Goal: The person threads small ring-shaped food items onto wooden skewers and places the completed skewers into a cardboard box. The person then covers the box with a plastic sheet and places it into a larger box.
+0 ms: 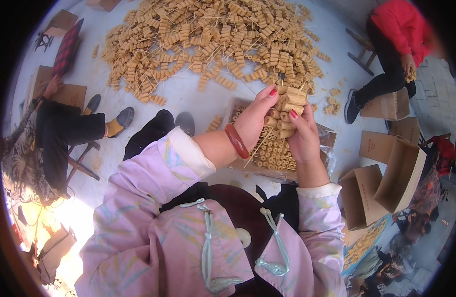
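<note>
Between my two hands is a bundle of skewered rolls (293,97), thick tan ridged pieces on thin wooden sticks. My left hand (255,116), with a reddish-brown bangle at the wrist, grips the bundle from its left side, thumb on top. On the other side my right hand (304,138) closes round it, thumb pressed against the rolls. Directly below the hands stands an open cardboard box (272,172) with a plastic liner. Packed skewers (272,152) lie in it with their hollow round ends showing. The fingers under the bundle are partly hidden.
A large heap of skewered rolls (203,44) covers the floor ahead. Seated people work at the left and at the right, one in a red top (399,24). Open cardboard boxes (376,185) stand at my right. A low wooden stool (84,161) is at the left.
</note>
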The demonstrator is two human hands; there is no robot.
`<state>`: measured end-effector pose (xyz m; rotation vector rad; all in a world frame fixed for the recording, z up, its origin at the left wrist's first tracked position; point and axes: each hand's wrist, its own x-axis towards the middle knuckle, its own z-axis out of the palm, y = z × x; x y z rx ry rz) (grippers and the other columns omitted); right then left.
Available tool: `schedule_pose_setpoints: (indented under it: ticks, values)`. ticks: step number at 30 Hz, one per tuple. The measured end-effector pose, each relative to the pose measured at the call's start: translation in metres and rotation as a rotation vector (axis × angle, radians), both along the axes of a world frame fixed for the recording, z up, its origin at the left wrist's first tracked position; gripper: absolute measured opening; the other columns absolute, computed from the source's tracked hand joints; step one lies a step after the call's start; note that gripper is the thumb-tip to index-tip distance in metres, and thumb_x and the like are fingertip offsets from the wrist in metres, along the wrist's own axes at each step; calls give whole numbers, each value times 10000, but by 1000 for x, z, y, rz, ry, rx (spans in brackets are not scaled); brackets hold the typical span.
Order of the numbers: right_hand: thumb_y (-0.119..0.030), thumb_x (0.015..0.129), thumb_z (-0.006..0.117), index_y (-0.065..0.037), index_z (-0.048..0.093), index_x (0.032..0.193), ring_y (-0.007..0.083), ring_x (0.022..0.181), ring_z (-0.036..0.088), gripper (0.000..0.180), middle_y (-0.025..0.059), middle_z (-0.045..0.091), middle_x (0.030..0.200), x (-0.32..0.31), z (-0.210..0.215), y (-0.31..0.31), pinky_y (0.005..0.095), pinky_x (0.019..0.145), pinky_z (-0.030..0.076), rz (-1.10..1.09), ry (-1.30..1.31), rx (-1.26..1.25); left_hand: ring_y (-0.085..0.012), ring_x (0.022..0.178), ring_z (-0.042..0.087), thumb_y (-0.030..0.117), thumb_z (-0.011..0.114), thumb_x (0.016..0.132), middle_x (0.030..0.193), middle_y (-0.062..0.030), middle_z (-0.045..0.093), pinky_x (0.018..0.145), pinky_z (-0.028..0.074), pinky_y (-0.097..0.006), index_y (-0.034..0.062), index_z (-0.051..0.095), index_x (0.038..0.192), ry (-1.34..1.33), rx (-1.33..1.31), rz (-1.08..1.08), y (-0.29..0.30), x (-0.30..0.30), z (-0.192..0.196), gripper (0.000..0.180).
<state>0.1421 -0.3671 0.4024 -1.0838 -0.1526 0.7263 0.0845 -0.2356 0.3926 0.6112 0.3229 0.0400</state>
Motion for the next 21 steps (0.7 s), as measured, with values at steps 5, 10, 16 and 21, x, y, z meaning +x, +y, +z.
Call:
schedule_pose_setpoints:
  ticks: [5,10,16,21]
  values:
    - [-185,959,570,-39,344,1400,194,1249,441,517,108,454,1352,-12,-8,20,337,1069,337,-183,-148,-41,-201,1379,336,428,341,1040,1514,-138,319,1150,241,-334,-9,176,1511,-129,158,44,-11,2,7,663]
    - [-219,980,546,-12,350,1401,201,1242,452,508,121,473,1336,-9,-8,24,337,1077,329,-260,-142,-94,-207,1285,434,409,449,1008,1401,-153,430,1081,335,-317,-51,195,1478,-148,269,56,-5,8,6,706]
    - [-206,1004,488,14,318,1435,221,1260,446,514,133,449,1381,-10,-8,25,358,1101,305,-169,-152,57,-170,1114,556,289,584,958,1260,-106,538,931,464,-304,5,347,1398,28,231,57,3,11,3,574]
    - [-9,933,482,20,366,1420,221,1309,417,501,140,431,1412,-13,-7,27,351,1108,318,-231,-136,-83,-193,1039,624,313,495,981,1158,-87,635,909,492,-335,44,522,1272,121,-122,39,17,17,-9,397]
